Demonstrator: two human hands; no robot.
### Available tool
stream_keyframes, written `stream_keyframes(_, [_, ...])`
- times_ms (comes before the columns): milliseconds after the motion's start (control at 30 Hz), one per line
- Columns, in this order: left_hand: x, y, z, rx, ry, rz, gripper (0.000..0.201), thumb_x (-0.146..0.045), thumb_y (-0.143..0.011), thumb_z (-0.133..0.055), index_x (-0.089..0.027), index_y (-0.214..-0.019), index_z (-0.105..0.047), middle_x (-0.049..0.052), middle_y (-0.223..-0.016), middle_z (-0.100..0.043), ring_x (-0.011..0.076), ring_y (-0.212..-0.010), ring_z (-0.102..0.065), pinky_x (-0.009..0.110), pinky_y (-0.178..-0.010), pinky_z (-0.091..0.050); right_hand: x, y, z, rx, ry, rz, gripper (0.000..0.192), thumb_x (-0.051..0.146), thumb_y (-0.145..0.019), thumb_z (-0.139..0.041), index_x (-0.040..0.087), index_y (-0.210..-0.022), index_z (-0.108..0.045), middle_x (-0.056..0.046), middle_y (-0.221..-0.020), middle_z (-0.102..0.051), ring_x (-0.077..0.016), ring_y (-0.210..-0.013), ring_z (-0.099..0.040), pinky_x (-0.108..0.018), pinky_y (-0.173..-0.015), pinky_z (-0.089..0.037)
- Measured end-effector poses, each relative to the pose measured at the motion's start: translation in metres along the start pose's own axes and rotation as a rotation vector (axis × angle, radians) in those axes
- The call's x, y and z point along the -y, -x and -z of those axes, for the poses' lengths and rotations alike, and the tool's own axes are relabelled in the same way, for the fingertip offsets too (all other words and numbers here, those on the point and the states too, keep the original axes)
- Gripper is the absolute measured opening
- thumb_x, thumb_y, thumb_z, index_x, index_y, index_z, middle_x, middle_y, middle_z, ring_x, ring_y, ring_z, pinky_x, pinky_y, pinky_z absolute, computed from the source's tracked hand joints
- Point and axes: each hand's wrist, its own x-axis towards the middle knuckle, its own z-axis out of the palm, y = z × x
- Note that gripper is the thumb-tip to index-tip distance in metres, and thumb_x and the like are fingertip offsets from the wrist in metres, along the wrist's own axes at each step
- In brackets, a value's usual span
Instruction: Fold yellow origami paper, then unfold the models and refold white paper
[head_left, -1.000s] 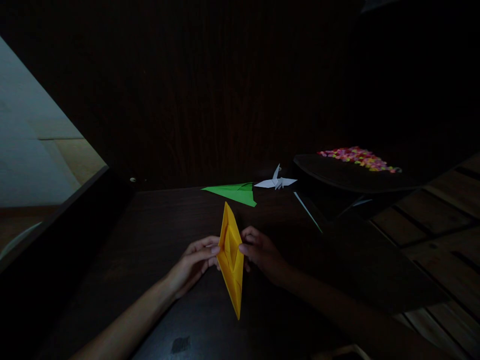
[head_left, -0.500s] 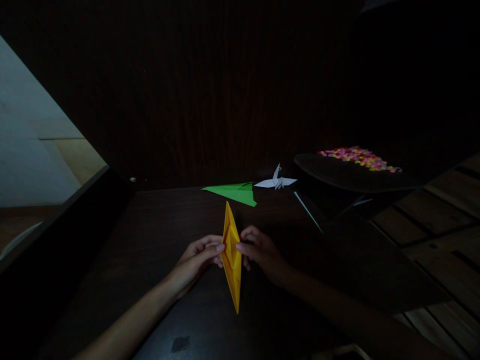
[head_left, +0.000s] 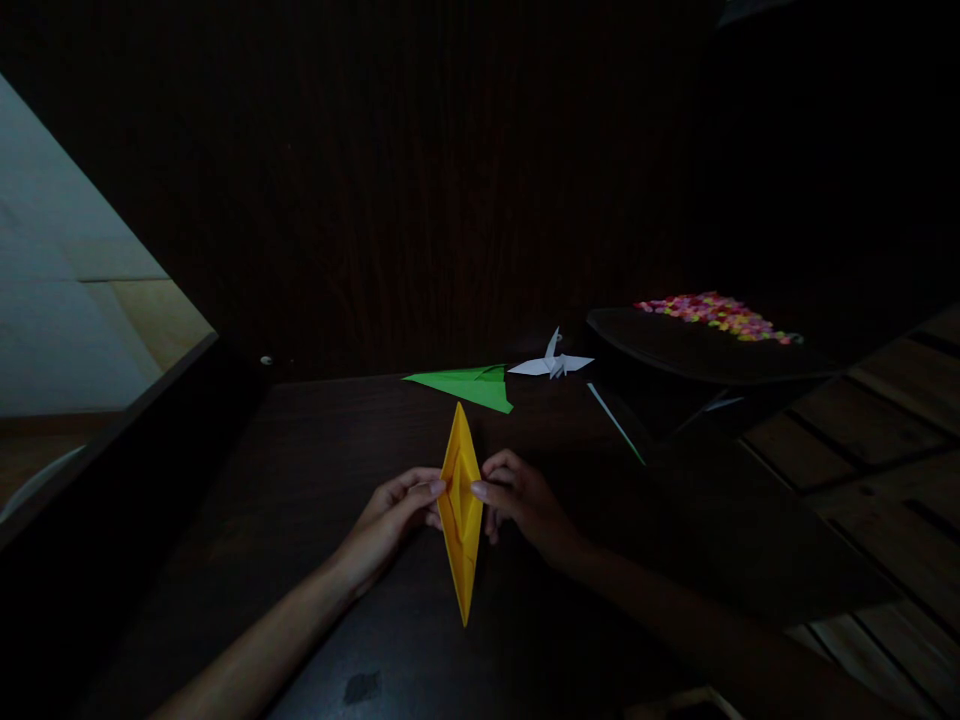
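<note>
I pinch the yellow paper shape [head_left: 460, 510] between both hands, my left hand [head_left: 394, 518] on its left side and my right hand [head_left: 525, 500] on its right, each grip closed on the paper at about its widest part. It sits just above the dark table [head_left: 315, 470], near me and in the middle of the scene, with one point aimed away and the other toward me.

I judge it very light and thin, stiff only along its creases and easy to crush or bend out of line anywhere else. The sensible place to hold it is where my fingertips are, at the wide middle along the folded edges; the long tips look too flimsy to take any pressure.

It is a long, narrow diamond, bright yellow-orange, with a raised fold running down its length and darker shaded panels inside.

Farther off lie a green paper plane [head_left: 469, 384] and, right of it, a white paper crane [head_left: 553, 363]. A dark tray with coloured beads [head_left: 716, 314] stands at the far right.
</note>
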Motion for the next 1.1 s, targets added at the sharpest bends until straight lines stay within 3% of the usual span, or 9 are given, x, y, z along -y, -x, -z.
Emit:
stream_keyframes(467, [-0.0013, 0.0004, 0.0020, 0.078, 0.095, 0.005, 0.028, -0.032, -0.077, -0.076, -0.014, -0.099, -0.071, 0.010, -0.096, -0.072, 0.0208, -0.085, -0.066, 0.029, -0.073, -0.050, -0.0041, -0.0027, 0.0020, 0.107, -0.253, -0.112, 0.041, 0.048, -0.072, -0.074, 0.020, -0.089, -0.050, 0.006, -0.059, -0.059, -0.0089, -0.040, -0.054, -0.018, -0.036, -0.043])
stream_keyframes(600, [-0.0009, 0.0004, 0.0017, 0.088, 0.051, -0.001, 0.032, -0.034, -0.076, -0.077, -0.015, -0.100, -0.071, 0.009, -0.095, -0.071, 0.0186, -0.080, -0.064, 0.029, -0.073, -0.050, -0.0047, -0.0027, 0.0005, 0.105, -0.211, -0.080, 0.043, 0.047, -0.069, -0.077, 0.020, -0.086, -0.049, 0.007, -0.065, -0.060, -0.0068, -0.039, -0.052, -0.017, -0.034, -0.042])
stream_keyframes(800, [0.0016, 0.0006, 0.0015, 0.053, -0.021, -0.040, 0.034, -0.034, -0.075, -0.079, -0.014, -0.101, -0.069, 0.004, -0.074, -0.066, 0.0169, -0.072, -0.063, 0.027, -0.067, -0.049, -0.0037, -0.0012, -0.0004, 0.062, -0.118, -0.060, 0.042, 0.046, -0.069, -0.077, 0.020, -0.086, -0.048, 0.008, -0.064, -0.057, -0.0055, -0.036, -0.049, -0.017, -0.032, -0.039])
stream_keyframes(1100, [0.0015, 0.0007, 0.0006, 0.013, -0.063, -0.051, 0.034, -0.035, -0.073, -0.080, -0.015, -0.098, -0.069, 0.003, -0.074, -0.068, 0.0144, -0.065, -0.061, 0.026, -0.064, -0.048, -0.0007, -0.0004, -0.0022, 0.020, 0.007, -0.025, 0.040, 0.044, -0.069, -0.075, 0.021, -0.083, -0.046, 0.007, -0.066, -0.059, -0.0054, -0.033, -0.049, -0.016, -0.030, -0.036])
